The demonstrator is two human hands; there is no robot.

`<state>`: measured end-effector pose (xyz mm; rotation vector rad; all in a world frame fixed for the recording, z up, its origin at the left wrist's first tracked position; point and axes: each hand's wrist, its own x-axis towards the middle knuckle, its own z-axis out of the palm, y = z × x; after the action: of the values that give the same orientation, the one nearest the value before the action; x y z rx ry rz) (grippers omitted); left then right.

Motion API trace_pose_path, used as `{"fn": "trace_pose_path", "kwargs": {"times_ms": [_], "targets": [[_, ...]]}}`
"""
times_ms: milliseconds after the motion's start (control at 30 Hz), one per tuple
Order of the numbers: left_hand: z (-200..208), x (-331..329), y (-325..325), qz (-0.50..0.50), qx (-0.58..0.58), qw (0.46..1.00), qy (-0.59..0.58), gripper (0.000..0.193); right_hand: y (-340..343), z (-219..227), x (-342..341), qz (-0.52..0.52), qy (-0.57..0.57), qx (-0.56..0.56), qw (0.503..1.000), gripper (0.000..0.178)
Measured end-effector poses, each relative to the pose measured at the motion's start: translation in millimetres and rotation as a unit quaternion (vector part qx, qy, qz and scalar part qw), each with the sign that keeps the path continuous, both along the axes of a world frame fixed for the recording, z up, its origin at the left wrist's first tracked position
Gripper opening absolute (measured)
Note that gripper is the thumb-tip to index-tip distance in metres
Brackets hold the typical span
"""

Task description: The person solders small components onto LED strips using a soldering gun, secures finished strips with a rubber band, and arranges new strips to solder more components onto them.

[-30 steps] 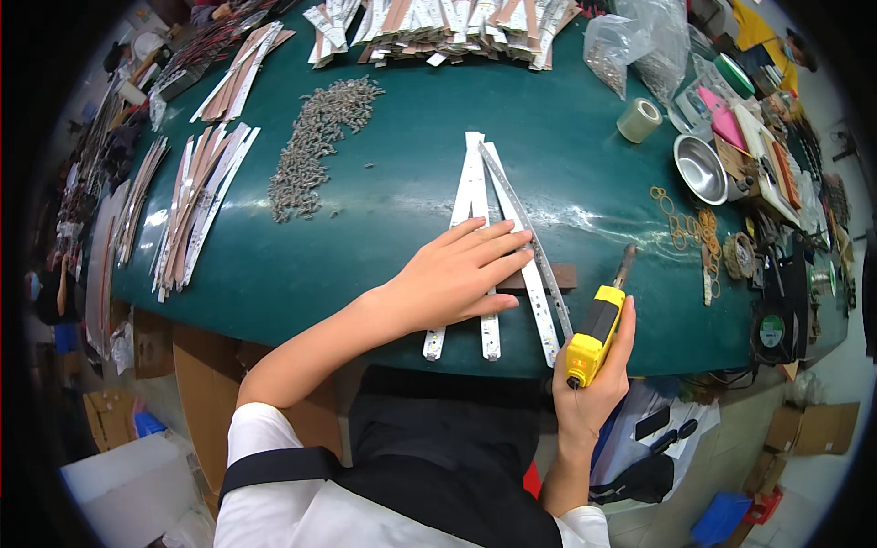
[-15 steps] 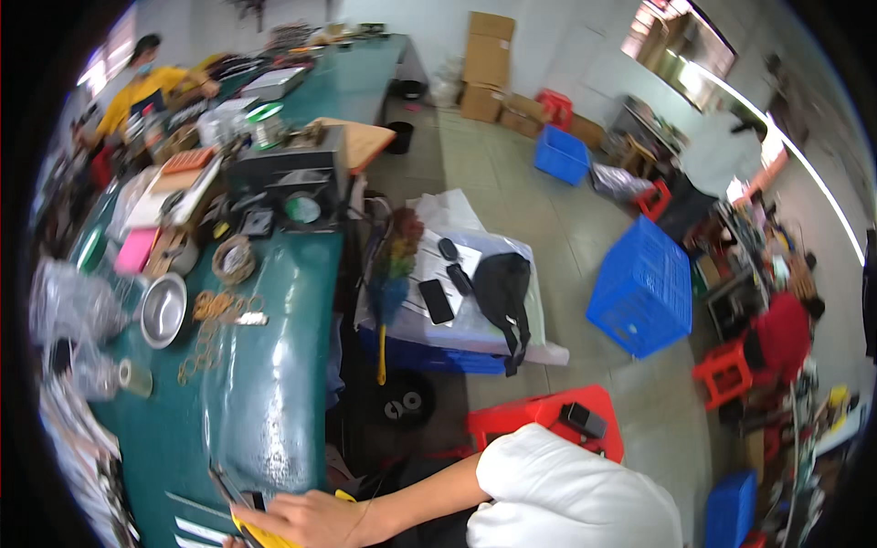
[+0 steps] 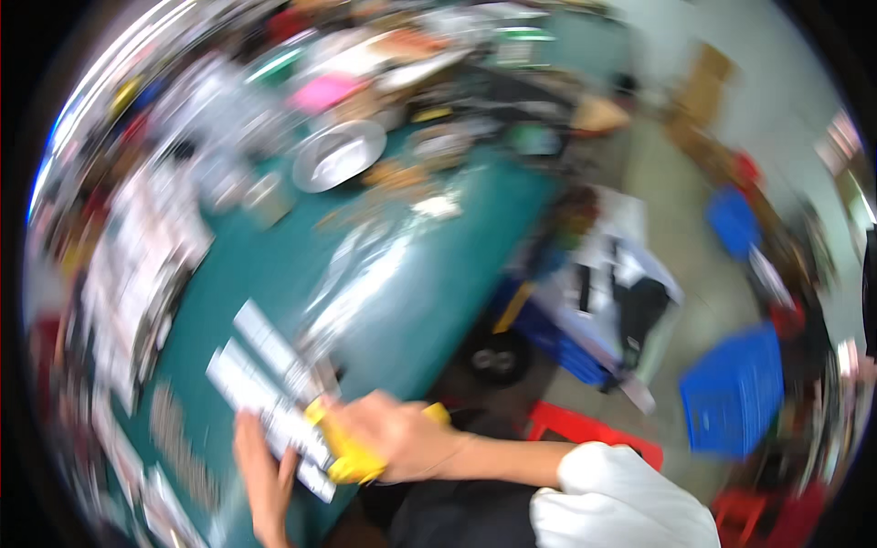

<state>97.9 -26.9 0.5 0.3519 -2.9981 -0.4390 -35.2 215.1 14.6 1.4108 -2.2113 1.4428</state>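
Just right of left hand (image 3: 262,479), long flat white strips (image 3: 256,393) on green table (image 3: 228,269), long axis slanting away leftward; left fingers nearer, parted, hold blurred, cannot tell; right hand (image 3: 393,434) fingers wrapped round yellow handheld tool (image 3: 352,457)

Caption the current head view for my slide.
Blurred head view: right hand gripping a yellow handheld tool, left hand at white strips on a green table, metal bowl beyond.

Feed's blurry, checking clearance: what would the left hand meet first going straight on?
The left hand would likely meet the white strips first; blur hides whether they touch now.
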Motion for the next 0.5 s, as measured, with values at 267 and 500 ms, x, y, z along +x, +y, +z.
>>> {"fn": "trace_pose_path", "kwargs": {"times_ms": [267, 500], "targets": [[3, -20, 35, 0.084, 0.010, 0.996, 0.023, 0.078, 14, 4, 3, 0.014, -0.014, 0.075, 0.997, 0.079], [7, 0, 35, 0.132, 0.025, 0.991, 0.029, 0.074, -2, -5, 2, 0.043, 0.066, 0.039, 0.996, 0.080]]}}
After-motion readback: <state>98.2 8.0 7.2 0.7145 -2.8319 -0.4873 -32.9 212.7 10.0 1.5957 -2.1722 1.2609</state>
